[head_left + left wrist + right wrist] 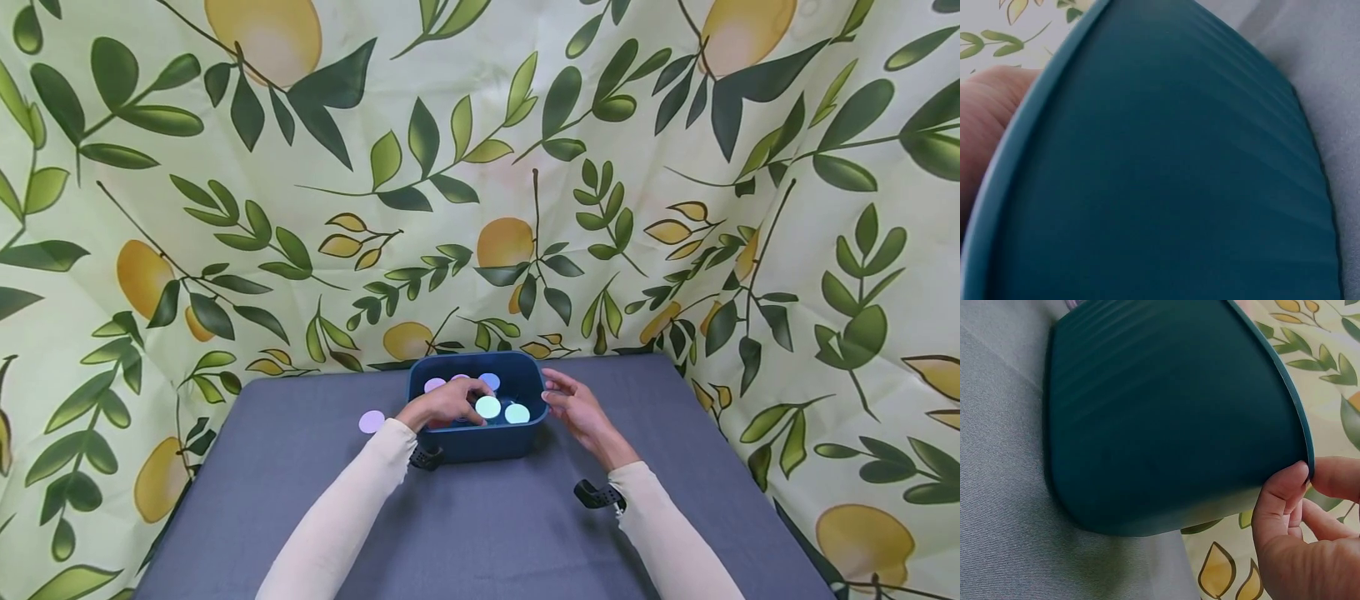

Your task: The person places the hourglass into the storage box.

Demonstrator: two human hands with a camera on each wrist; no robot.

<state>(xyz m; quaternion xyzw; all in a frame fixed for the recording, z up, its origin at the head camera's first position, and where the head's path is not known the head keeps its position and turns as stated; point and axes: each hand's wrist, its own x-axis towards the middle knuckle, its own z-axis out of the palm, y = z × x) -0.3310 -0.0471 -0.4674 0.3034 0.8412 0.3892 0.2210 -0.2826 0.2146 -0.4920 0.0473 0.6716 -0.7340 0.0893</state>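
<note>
A dark blue bin stands on the table, holding several round, flat-topped pieces in lilac, pale blue and mint green. My left hand reaches over the near rim into it. Between its thumb and fingers is a mint-green disc; the left wrist view shows mostly the bin's outer wall, with the fingertips hidden. Another mint-green disc lies just to the right, and a pale blue disc farther back. With thumb and forefinger, my right hand pinches the bin's rim at its right end.
A lilac disc sits on the grey tabletop left of the bin. Behind and at the sides hangs a cloth printed with lemons and leaves. Dark bands circle both wrists.
</note>
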